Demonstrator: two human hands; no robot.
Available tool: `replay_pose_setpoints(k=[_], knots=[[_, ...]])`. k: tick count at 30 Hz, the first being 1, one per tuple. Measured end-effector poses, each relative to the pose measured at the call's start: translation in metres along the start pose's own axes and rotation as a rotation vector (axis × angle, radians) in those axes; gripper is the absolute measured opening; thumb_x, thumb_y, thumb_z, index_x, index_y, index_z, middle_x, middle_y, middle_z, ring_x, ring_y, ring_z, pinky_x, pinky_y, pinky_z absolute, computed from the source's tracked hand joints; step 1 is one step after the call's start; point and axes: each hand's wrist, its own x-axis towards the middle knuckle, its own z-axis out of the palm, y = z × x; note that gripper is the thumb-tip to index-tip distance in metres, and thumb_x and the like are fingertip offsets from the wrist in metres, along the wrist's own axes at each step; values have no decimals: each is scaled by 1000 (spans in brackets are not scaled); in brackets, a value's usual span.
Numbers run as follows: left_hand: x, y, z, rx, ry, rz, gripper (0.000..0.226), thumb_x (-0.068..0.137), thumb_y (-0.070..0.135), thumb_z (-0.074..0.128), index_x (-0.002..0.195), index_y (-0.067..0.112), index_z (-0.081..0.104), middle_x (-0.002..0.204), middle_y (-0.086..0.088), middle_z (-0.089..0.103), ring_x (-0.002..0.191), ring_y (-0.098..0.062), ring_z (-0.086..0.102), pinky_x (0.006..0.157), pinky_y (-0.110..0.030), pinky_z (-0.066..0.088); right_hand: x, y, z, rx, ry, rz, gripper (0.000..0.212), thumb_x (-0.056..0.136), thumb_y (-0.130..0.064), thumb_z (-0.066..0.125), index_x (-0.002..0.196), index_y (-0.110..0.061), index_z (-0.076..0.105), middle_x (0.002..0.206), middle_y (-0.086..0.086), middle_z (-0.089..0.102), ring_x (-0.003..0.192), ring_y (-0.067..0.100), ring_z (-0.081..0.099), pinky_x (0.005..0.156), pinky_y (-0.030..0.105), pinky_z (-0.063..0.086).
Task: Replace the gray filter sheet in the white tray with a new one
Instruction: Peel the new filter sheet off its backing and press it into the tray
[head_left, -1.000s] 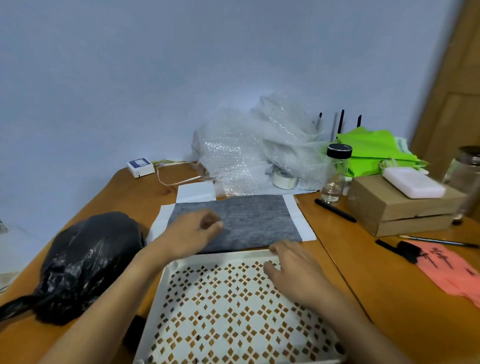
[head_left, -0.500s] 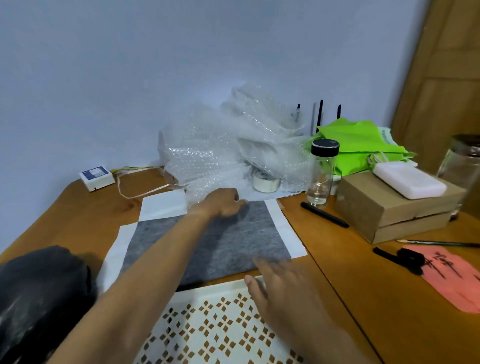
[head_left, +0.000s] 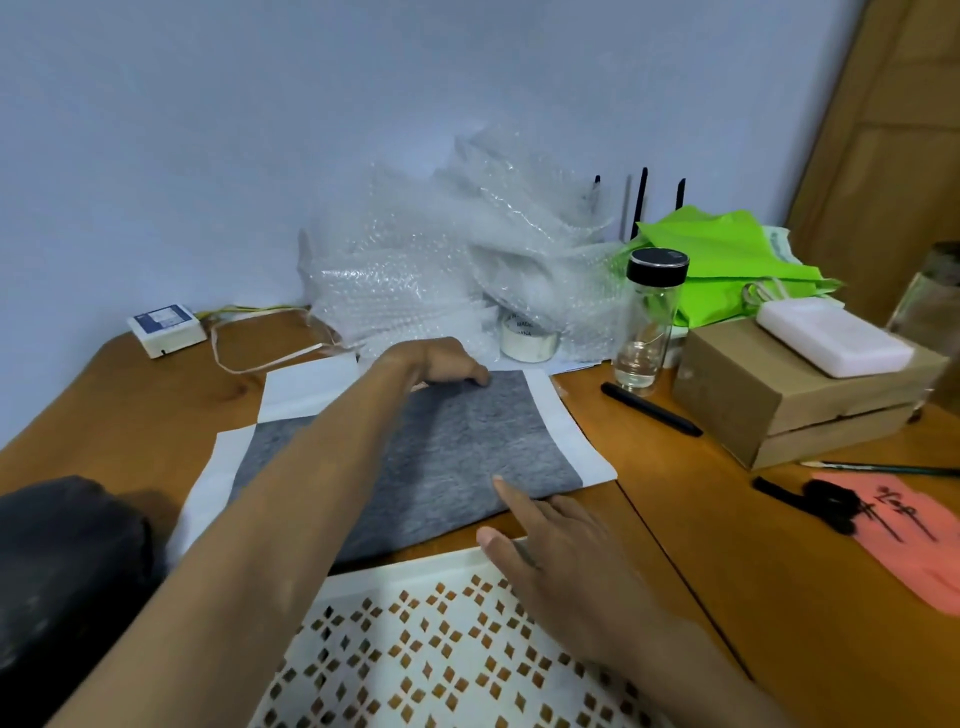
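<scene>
The gray filter sheet (head_left: 467, 457) lies flat on white paper sheets (head_left: 571, 436) on the wooden table, just beyond the white tray (head_left: 415, 574). The tray has diamond cut-outs and nothing lies in it. My left hand (head_left: 441, 361) reaches across to the gray sheet's far edge, with its fingers curled down over that edge. My right hand (head_left: 561, 561) hovers over the tray's far rim with fingers straight, and its index fingertip touches the gray sheet's near edge.
A black plastic bag (head_left: 62, 561) sits at the left. Bubble wrap (head_left: 441, 270), a tape roll (head_left: 527, 340) and a small white device (head_left: 166, 327) are at the back. To the right are a glass bottle (head_left: 649, 322), a black pen (head_left: 649, 408), a cardboard box (head_left: 779, 395) and pink paper (head_left: 893, 535).
My left hand moved from the gray sheet's near-left part to its far edge. My right hand shifted forward from the tray rim to the sheet's near edge. The camera moved closer.
</scene>
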Motion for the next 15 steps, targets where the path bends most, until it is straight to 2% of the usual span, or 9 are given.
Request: replay_pose_setpoints(k=[2, 4, 6, 8, 10, 12, 15], knots=[[0, -6, -3, -77, -30, 9, 42, 74, 47, 73, 99, 14, 76, 105, -4, 76, 98, -23, 72, 100, -41, 53, 5, 0, -2, 80, -27, 25, 62, 103, -60, 27, 159, -39, 14, 150, -7, 47, 137, 13, 36, 116, 34, 28], [1, -9, -5, -135, -35, 28, 43, 74, 45, 73, 101, 12, 77, 104, -5, 77, 100, -24, 72, 101, -42, 53, 13, 0, -4, 244, 11, 71, 59, 100, -64, 32, 155, -41, 28, 139, -4, 54, 127, 13, 46, 107, 35, 38], [0, -12, -6, -216, -9, 46, 41, 78, 42, 74, 103, 9, 77, 103, -6, 78, 99, -26, 73, 98, -42, 55, 20, 0, -5, 402, 115, 99, 50, 99, -60, 42, 142, -35, 50, 124, -11, 63, 111, 4, 56, 94, 26, 46], [-4, -12, -9, -330, 42, 75, 33, 85, 34, 73, 103, 7, 77, 103, -8, 77, 97, -25, 73, 89, -37, 57, 28, 1, -7, 506, 274, 132, 36, 97, -52, 55, 124, -29, 65, 110, -16, 68, 101, -1, 62, 87, 22, 52], [-9, -11, -11, -435, 91, 107, 23, 88, 28, 72, 100, 9, 78, 104, -8, 77, 96, -23, 72, 85, -33, 55, 34, 6, -9, 587, 430, 173, 25, 93, -44, 66, 110, -27, 70, 100, -13, 72, 94, 0, 66, 83, 24, 57], [-12, -8, -12, -531, 116, 139, 16, 90, 23, 69, 98, 12, 78, 107, -6, 76, 100, -22, 71, 84, -30, 54, 39, 12, -10, 663, 546, 223, 14, 90, -32, 73, 101, -23, 71, 85, -11, 72, 81, 5, 68, 73, 27, 57], [-17, -2, -11, -608, 187, 163, 14, 92, 18, 67, 104, 16, 74, 108, -2, 71, 101, -17, 65, 72, -25, 48, 44, 19, -11, 789, 631, 283, 13, 90, -11, 72, 99, -20, 71, 54, -14, 59, 59, 12, 56, 61, 41, 54]])
